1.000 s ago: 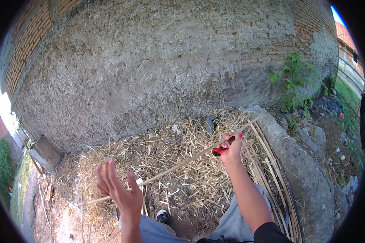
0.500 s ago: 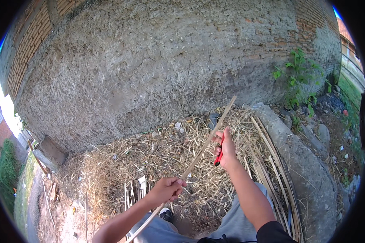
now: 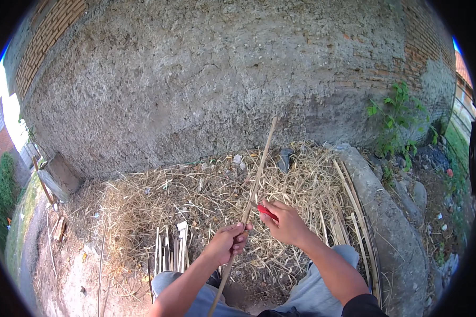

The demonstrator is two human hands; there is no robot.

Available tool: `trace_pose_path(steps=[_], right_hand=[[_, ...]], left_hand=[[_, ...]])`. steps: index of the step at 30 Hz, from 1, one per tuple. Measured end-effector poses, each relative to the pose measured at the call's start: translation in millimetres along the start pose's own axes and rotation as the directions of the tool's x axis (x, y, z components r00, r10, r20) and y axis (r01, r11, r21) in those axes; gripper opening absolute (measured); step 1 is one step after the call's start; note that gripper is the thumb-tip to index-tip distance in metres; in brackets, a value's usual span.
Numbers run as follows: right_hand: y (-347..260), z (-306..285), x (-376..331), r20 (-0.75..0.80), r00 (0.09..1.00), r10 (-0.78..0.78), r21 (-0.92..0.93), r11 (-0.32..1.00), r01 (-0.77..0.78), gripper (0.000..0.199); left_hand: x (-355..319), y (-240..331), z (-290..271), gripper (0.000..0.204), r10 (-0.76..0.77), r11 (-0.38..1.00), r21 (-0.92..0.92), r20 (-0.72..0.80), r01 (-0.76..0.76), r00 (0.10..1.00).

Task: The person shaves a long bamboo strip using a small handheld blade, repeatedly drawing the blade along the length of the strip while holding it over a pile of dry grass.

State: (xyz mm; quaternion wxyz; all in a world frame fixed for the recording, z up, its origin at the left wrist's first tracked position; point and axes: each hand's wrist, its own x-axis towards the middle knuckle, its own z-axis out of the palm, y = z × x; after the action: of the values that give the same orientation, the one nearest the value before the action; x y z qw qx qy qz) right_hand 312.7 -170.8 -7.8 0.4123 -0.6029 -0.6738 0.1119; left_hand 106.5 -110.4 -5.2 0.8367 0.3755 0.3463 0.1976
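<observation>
My left hand (image 3: 227, 242) is closed around a long thin bamboo stick (image 3: 258, 169) that points up and away from me toward the wall. My right hand (image 3: 284, 222) grips a red-handled tool (image 3: 267, 211) and holds it against the stick just above my left hand. Its working end is hidden behind the stick. Both forearms come in from the lower edge, above my grey-trousered knees.
A pile of dry straw (image 3: 158, 201) covers the ground ahead. Cut bamboo strips (image 3: 169, 251) lie to my left and more long strips (image 3: 354, 211) to my right, beside a concrete curb (image 3: 386, 211). A rough plastered wall (image 3: 222, 79) stands in front, with weeds (image 3: 396, 116) at the right.
My left hand went from open and empty to gripping the stick. The stick swung from lying across the straw to pointing upright, and my right hand brought the red tool in against it.
</observation>
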Motion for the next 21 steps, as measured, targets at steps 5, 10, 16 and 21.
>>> trace_pose_path(steps=[5, 10, 16, 21], right_hand=[[8, 14, -4, 0.055, 0.992, -0.111, 0.003, 0.994, 0.111, 0.043], [-8, 15, -9, 0.052, 0.983, -0.178, -0.067, 0.981, 0.181, 0.032], [-10, 23, -17, -0.029, 0.987, -0.161, -0.035, 0.987, 0.16, 0.025], [-9, 23, -20, -0.047, 0.99, -0.137, -0.01, 0.991, 0.136, 0.021]], left_hand=[[-3, -12, -3, 0.03, 0.033, 0.999, 0.038, -0.093, -0.03, 0.995], [-7, -16, -5, 0.028, 0.075, 0.994, 0.085, -0.133, -0.064, 0.988], [-8, -20, -9, 0.029, 0.094, 0.991, 0.107, -0.156, -0.077, 0.983], [-11, -20, -1, 0.028, 0.104, 0.985, 0.153, -0.162, -0.079, 0.981]])
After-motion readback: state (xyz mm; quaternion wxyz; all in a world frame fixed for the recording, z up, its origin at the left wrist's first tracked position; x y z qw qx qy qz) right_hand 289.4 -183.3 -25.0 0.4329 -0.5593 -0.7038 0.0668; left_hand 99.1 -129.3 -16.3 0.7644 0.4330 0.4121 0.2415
